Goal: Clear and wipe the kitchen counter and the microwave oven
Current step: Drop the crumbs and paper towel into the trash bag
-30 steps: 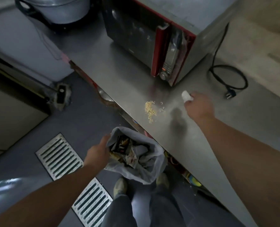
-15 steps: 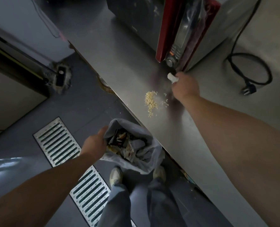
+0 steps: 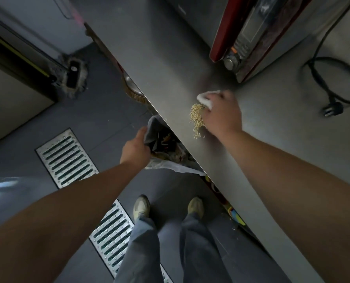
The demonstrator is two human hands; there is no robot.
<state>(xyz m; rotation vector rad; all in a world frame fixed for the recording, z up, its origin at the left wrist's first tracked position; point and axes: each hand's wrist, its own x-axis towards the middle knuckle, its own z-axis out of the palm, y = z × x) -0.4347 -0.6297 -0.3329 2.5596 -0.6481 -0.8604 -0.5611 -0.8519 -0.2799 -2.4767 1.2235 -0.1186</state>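
The right hand (image 3: 223, 114) has its grip closed on a white cloth (image 3: 205, 98), pressed to the steel worktop (image 3: 170, 64) and touching a pile of dry noodle crumbs (image 3: 197, 117). The left hand (image 3: 134, 149) grips the rim of a rubbish bag (image 3: 159, 139), held open just below the worktop's front edge. The step looks like sweeping crumbs into the bag; the next move calls for a short push toward that edge. Open worktop lies between pile and edge. The microwave oven (image 3: 272, 33) stands behind the hand, its power cord (image 3: 333, 82) lying loose to the right.
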